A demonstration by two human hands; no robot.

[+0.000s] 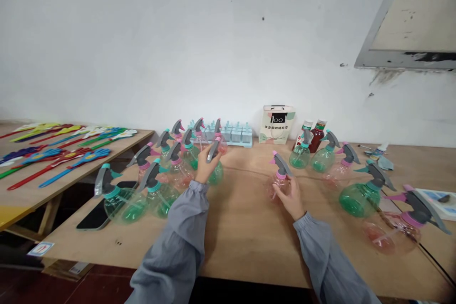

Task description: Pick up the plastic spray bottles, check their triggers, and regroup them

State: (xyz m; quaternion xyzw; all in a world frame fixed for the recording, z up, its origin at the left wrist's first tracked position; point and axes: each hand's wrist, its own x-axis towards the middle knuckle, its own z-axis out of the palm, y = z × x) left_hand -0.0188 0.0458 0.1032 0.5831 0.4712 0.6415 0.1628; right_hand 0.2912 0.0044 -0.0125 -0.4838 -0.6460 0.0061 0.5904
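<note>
My left hand (pixel 205 165) is closed round the grey trigger head of a green spray bottle (pixel 215 174) at the right edge of a cluster of bottles. My right hand (pixel 291 195) grips a pink see-through spray bottle (pixel 277 181) with a grey trigger and pink collar, standing alone near the middle of the wooden table (pixel 245 237). Both arms wear grey sleeves.
Several green and pink spray bottles (pixel 156 185) crowd the left part of the table, several more (pixel 359 194) spread to the right. A black phone (pixel 95 216) lies at the left edge. A blue ice mould tray (pixel 237 135), a paper bag (pixel 277 125) and red bottles (pixel 316 135) stand by the wall. Colourful plastic clappers (pixel 64 152) cover a side table.
</note>
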